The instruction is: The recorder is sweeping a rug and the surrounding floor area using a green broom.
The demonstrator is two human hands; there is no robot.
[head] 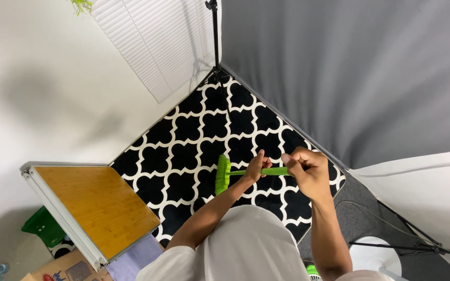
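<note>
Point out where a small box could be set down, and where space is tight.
The wooden tabletop is bare. The patterned rug lies open between the white wall and grey backdrop. It is tight where the left hand and right hand grip the green broom.

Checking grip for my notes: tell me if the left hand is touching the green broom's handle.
Touching. The head view shows the left hand wrapped around the green broom handle.
</note>
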